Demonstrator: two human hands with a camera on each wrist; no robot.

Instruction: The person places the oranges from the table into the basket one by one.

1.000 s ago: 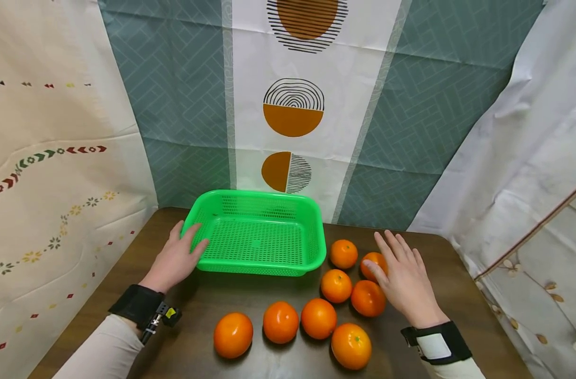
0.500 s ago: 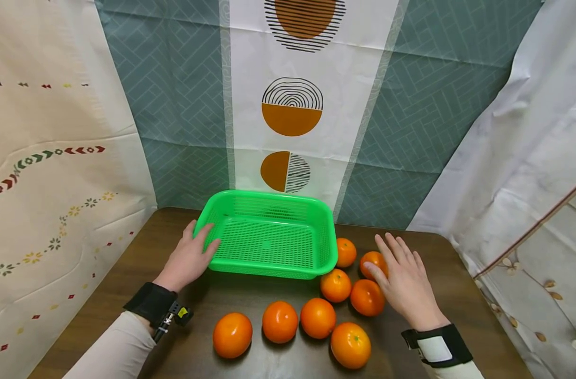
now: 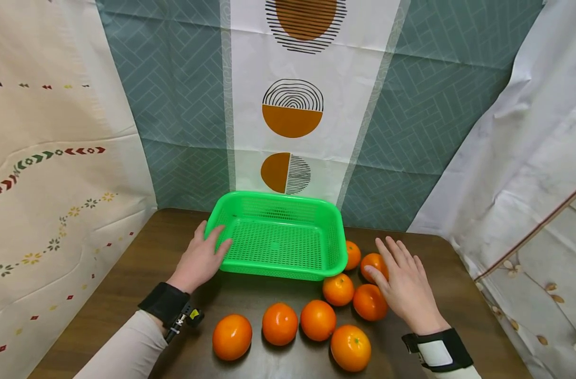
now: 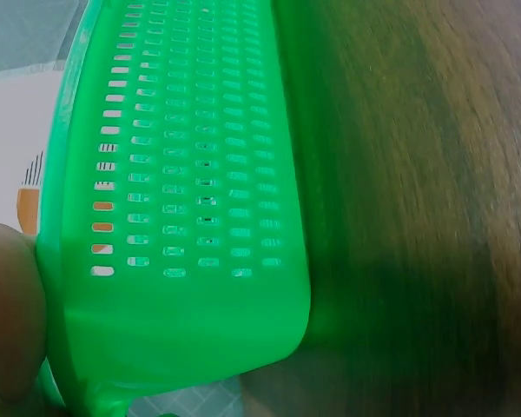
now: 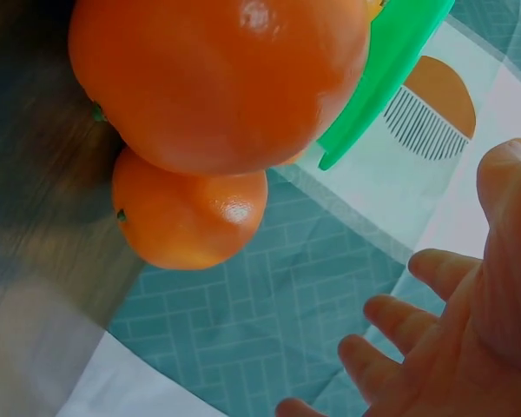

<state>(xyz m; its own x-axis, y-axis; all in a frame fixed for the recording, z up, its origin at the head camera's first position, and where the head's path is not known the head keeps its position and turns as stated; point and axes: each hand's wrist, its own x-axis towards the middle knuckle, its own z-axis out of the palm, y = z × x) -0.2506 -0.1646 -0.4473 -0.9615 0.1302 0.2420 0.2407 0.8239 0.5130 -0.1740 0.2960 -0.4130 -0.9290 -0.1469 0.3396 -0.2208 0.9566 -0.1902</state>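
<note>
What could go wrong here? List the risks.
1. The green basket, pushed by the left hand, already sits against one orange; further sliding could roll the loose oranges.
2. The right hand hovers open beside another orange; a nudge might send round fruit toward the table edge.

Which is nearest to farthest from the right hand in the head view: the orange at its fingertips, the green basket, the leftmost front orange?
From the right hand:
1. Orange at its fingertips, touching the thumb side, right of the basket.
2. Green basket, across the table's middle, its right corner close to that orange.
3. Leftmost front orange, front row, nearer the left hand side.
</note>
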